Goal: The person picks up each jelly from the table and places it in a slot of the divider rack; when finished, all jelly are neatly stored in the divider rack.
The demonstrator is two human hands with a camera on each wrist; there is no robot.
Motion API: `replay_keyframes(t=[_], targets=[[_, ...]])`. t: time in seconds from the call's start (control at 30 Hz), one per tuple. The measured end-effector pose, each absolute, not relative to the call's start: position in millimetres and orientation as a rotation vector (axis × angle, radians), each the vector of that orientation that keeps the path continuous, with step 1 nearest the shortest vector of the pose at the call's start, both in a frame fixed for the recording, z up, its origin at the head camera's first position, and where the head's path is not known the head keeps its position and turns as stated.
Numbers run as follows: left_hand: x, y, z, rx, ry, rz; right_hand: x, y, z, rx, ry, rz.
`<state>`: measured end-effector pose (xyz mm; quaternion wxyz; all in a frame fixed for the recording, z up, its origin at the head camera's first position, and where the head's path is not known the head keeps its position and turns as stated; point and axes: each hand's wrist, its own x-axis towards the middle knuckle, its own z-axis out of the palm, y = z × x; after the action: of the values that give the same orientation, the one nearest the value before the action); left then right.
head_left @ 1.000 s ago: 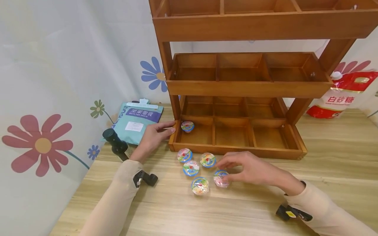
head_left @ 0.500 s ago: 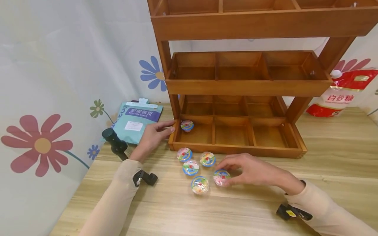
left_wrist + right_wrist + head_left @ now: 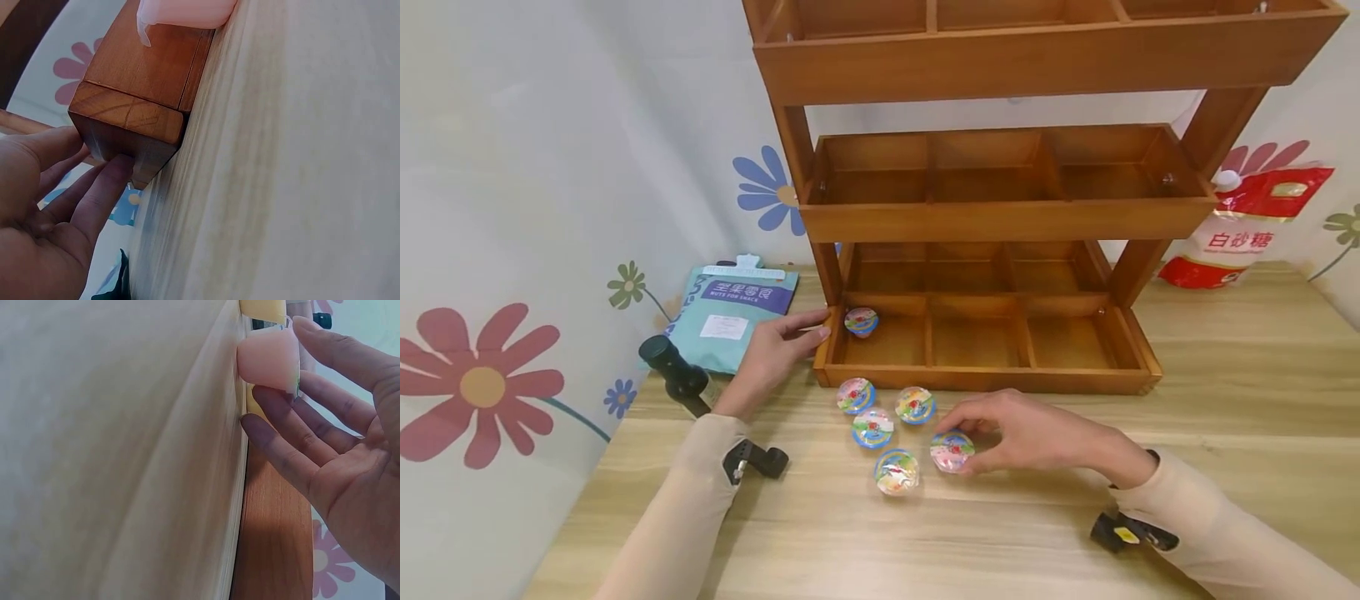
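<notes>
My right hand (image 3: 1026, 433) is at a pink jelly cup (image 3: 952, 452) with a printed lid, standing on the table. In the right wrist view, thumb and fingers hold this pink cup (image 3: 269, 359) between them by its lid edge and side. My left hand (image 3: 772, 354) touches the left end of the wooden rack (image 3: 940, 379). In the left wrist view, its fingers (image 3: 103, 194) rest against the rack's end face, fairly straight. Several more jelly cups (image 3: 872, 428) lie in a group left of my right hand. Another jelly cup (image 3: 861, 322) sits in the rack's lower left compartment.
A teal nut snack bag (image 3: 730, 321) with a clip and a dark bottle (image 3: 679, 375) are left of the rack. A red and white sugar bag (image 3: 1243, 229) stands behind its right end. The rack's upper tiers (image 3: 1007, 221) rise over the bottom tray.
My right thumb and fingers have closed in around the pink jelly cup. The head view has shifted, so everything sits slightly further left. The left hand stays at the rack's end.
</notes>
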<state>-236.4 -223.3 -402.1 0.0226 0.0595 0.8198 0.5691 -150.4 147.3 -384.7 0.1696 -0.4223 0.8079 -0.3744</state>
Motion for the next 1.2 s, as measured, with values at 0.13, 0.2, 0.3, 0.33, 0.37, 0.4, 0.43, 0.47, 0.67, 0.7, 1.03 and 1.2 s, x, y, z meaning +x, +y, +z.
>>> replay_keyframes(t=[0.13,0.2,0.3,0.33,0.37,0.4,0.43,0.47,0.67,0.7,1.03,1.2], targets=[[-236,-224,-401,0.182,2.532,1.777,-151,146,-385,-1.198,2.291,-1.068],[-236,-223,-402,0.177,2.526,1.781,-151,147,-385,-1.193,2.292,-1.068],[-237,-224,-402,0.160,2.520,1.788,-151,146,-386,-1.191,2.293,-1.065],[-237,-224,-403,0.161,2.515,1.791,-150,145,-386,-1.188,2.295,-1.066],[-237,-224,-403,0.165,2.512,1.791,-150,145,-385,-1.181,2.294,-1.069],[-237,-224,-402,0.164,2.510,1.793,-150,145,-385,-1.176,2.295,-1.074],[-237,-224,-402,0.167,2.508,1.795,-149,144,-385,-1.169,2.294,-1.079],[-237,-224,-402,0.167,2.507,1.798,-149,144,-385,-1.165,2.293,-1.085],[-238,-225,-401,0.168,2.516,1.784,-147,140,-386,-1.144,2.282,-1.116],[-238,-225,-401,0.165,2.516,1.782,-147,140,-386,-1.145,2.282,-1.117],[-238,-226,-401,0.175,2.521,1.796,-150,138,-382,-1.189,2.353,-1.125],[-239,-226,-402,0.182,2.527,1.778,-151,136,-372,-1.183,2.388,-1.173]])
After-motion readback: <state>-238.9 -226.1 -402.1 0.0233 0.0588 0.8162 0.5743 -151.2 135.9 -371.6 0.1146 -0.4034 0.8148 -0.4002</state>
